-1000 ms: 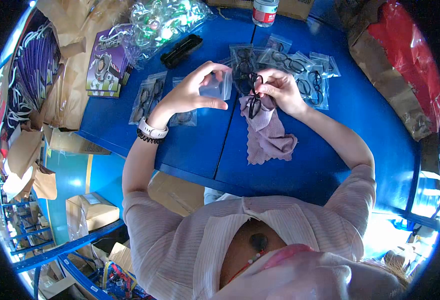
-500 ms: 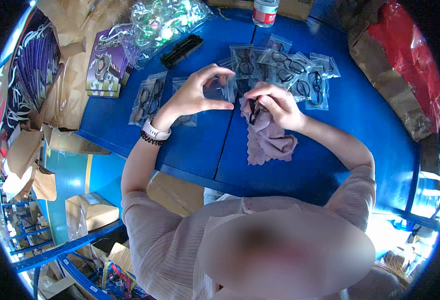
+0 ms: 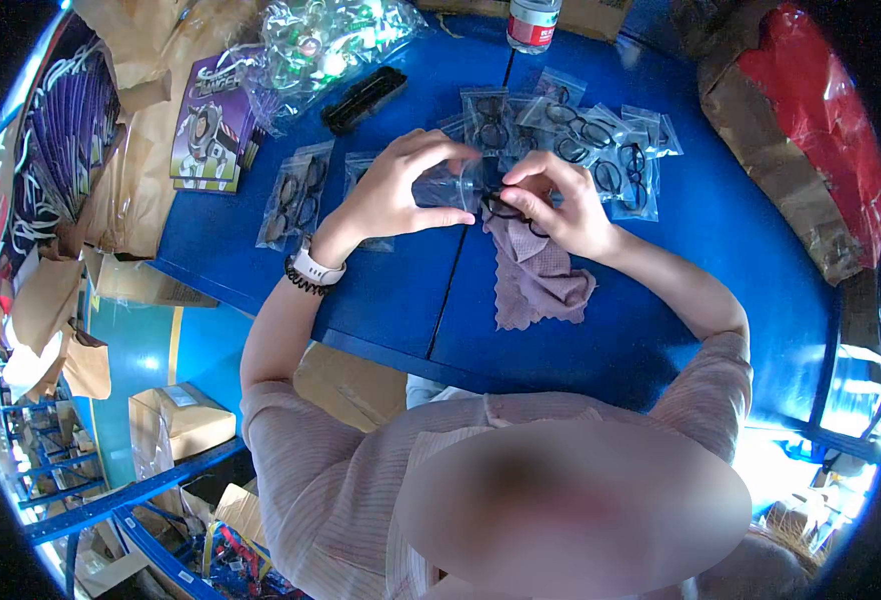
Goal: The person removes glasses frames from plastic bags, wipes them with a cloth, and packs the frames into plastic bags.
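Note:
My left hand [image 3: 393, 192] is curled around a clear plastic bag [image 3: 445, 190], thumb and fingers on opposite edges of its mouth. Between the thumb and fingers of my right hand [image 3: 573, 208] is a pair of black-framed glasses [image 3: 504, 207], one end right at the bag's mouth. I cannot tell whether the tip is inside. Beneath the glasses and my right hand, a crumpled mauve cloth [image 3: 541, 282] with a scalloped edge lies on the blue table [image 3: 391, 310]. Bagged glasses [image 3: 609, 178] lie in a pile just beyond my hands.
More bagged glasses [image 3: 297, 195] lie left of my left wrist. Farther back are a black brush-like object [image 3: 364, 100], purple printed packs [image 3: 207, 130], shiny clear plastic packaging [image 3: 336, 45] and a bottle [image 3: 533, 25]. Brown paper with red material [image 3: 811, 120] borders the right side.
My right hand has shifted slightly up and right, and the glasses have swung from upright to nearly level, toward the bag. My left hand still holds the bag and has barely moved.

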{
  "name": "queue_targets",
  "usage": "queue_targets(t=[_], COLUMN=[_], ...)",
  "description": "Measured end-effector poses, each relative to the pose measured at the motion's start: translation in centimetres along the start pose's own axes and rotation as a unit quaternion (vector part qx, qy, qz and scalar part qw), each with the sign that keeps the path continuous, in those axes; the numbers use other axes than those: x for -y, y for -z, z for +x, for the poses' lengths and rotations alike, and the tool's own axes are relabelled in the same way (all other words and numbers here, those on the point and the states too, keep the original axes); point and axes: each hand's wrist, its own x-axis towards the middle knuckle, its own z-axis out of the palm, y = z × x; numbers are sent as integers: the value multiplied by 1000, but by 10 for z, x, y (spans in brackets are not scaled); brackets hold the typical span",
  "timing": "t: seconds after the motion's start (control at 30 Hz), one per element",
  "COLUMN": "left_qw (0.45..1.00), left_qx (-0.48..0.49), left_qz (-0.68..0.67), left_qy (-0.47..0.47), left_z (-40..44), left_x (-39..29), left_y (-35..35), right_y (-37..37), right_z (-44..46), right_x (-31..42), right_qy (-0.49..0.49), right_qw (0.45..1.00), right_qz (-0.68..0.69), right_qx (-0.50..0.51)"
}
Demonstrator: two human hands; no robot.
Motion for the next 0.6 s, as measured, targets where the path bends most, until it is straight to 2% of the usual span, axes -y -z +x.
queue_targets(t=[0.2, 0.37, 0.5, 0.6], left_qw=[995, 991, 990, 993], left_qx=[7, 0, -11, -12], left_qz=[83, 127, 135, 117], left_qy=[-51, -47, -29, -21], left_z=[-1, -1, -2, -2], left_x=[0, -6, -3, -5], left_y=[-3, -9, -16, -20], right_y=[1, 2, -7, -8], right_z=[7, 7, 5, 5], right_x=[8, 9, 9, 13], right_qy=[-50, -13, -75, -72], right_qw=[997, 999, 984, 976], right_qz=[29, -11, 160, 199], right_qx=[-44, 28, -25, -47])
